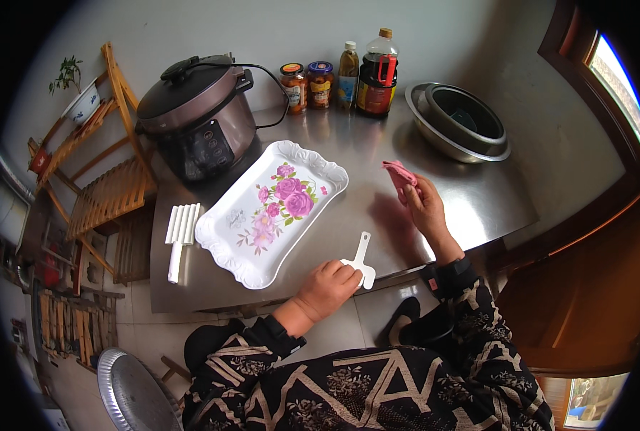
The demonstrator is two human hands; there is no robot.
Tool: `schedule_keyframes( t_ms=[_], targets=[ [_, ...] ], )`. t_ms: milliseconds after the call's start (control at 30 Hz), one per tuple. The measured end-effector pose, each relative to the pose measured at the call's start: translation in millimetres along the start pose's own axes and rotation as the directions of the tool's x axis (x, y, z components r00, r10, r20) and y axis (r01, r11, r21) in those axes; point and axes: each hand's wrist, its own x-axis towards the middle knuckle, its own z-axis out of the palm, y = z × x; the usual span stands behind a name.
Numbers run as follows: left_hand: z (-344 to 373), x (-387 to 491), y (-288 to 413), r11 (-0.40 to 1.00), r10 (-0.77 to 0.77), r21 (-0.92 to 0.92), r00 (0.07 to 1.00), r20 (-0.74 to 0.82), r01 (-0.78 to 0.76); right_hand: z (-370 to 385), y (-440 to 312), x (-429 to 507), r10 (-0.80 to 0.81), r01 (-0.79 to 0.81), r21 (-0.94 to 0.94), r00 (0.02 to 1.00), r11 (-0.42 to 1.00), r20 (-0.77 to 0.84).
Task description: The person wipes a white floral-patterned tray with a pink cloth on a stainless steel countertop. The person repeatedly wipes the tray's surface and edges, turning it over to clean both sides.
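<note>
My left hand (328, 286) is closed over the broad end of a small white plastic utensil (361, 250), near the front edge of the metal table. The utensil's holed handle points away from me. In my right hand (425, 206) is a folded pink cloth (399, 173), pinched between thumb and fingers above the tabletop. Between my left hand and the cooker lies a white tray (228, 221) with a scalloped rim and printed pink roses. Left of the tray, a white ridged plastic tool (181, 226) rests with its handle towards me.
An electric pressure cooker (201, 113) with a black cord stands back left. Two jars (320, 86), a slim bottle (348, 75) and a large dark-liquid bottle (377, 75) line the wall. Nested metal bowls (422, 121) sit back right. A wooden rack (104, 188) is at the left.
</note>
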Motion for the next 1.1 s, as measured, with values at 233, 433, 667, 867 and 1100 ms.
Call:
schedule_keyframes(
  t_ms=[233, 433, 667, 867, 1100],
  targets=[
    [-3, 14, -32, 0.406, -0.779, -0.640, 0.613, 0.131, 0.653, 10, -55, -21, -0.164, 0.186, 0.194, 0.979, 0.963, -0.123],
    [17, 20, -40, 0.327, -0.704, -0.707, 0.661, 0.260, 0.627, 79, -95, -83, -0.509, 0.630, -0.184, 0.739, 0.755, 0.442],
    [9, 11, -39, -0.391, -0.646, -0.735, 0.403, 0.648, 0.554, 40, -51, -47, -0.286, 0.465, -0.530, 0.877, 0.709, 0.386],
    [6, 19, -39, -0.420, -0.649, -0.698, 0.346, 0.678, 0.580, 46, -77, -50, -0.398, 0.488, -0.403, 0.871, 0.774, 0.290],
    [11, 15, -37, -0.379, -0.685, -0.746, 0.376, 0.624, 0.547, 60, -73, -67, -0.332, 0.533, -0.384, 0.813, 0.754, 0.477]
  ],
)
